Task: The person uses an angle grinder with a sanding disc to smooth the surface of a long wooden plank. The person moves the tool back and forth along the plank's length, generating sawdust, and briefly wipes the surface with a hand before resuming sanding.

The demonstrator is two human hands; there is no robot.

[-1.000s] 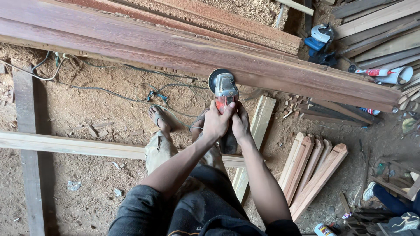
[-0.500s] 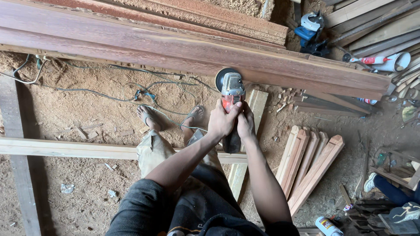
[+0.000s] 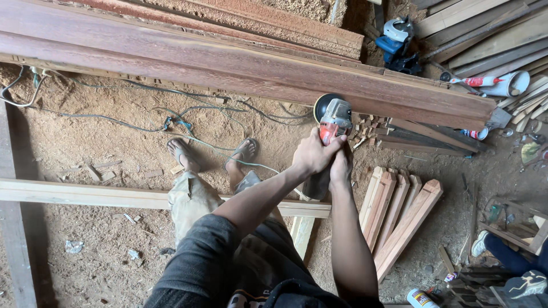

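Observation:
Both hands grip a red and grey angle grinder. My left hand wraps the body near the head, and my right hand holds the rear of the handle just behind it. The dark disc sits against the lower edge of a long reddish timber beam that runs across the view. The grinder's cable trails over the sawdust floor past my sandalled feet.
A pale plank lies across under my legs. Several pointed reddish slats lie at the right. Tools, a blue and grey helmet-like object and spray cans sit at top right. Another person's shoe is at the right edge.
The grinder and both hands have moved to the right along the beam's lower edge. My grip is unchanged.

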